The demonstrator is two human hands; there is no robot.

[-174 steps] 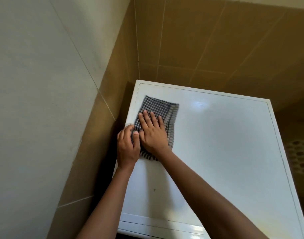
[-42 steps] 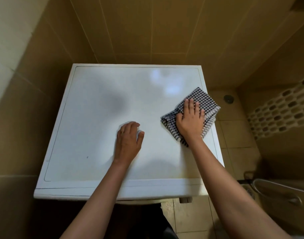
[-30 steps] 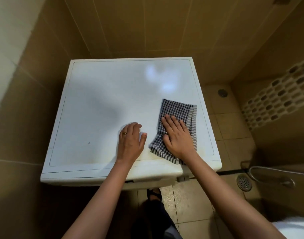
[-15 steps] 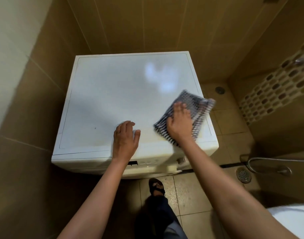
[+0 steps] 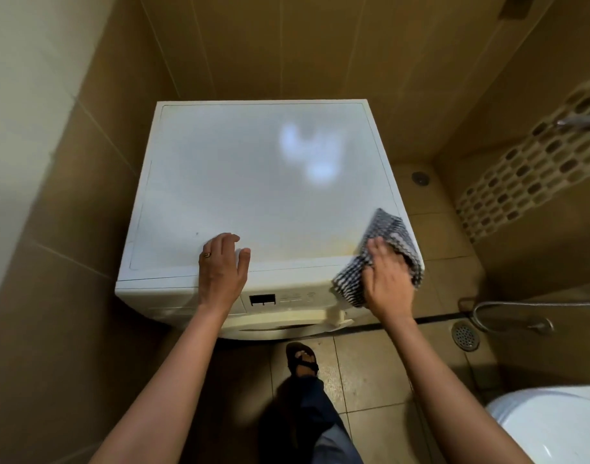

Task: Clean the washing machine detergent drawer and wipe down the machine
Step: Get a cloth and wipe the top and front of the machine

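Observation:
A white washing machine stands in a tiled corner, seen from above. My left hand rests flat on its front top edge, fingers relaxed, a ring on one finger. My right hand presses a black-and-white checked cloth against the machine's front right corner; the cloth drapes over the edge. The control panel with a small display shows on the front face between my hands. The top of the door is visible below it. The detergent drawer is hidden under my left hand or out of sight.
Tan tiled walls close in behind and to the left of the machine. A floor drain and a metal hose lie at the right. A white toilet sits at the bottom right. My sandalled foot stands before the machine.
My right hand slid the cloth from the top's right side down to the front right corner. The view pulled back, showing the front panel. My left hand stayed at the front edge.

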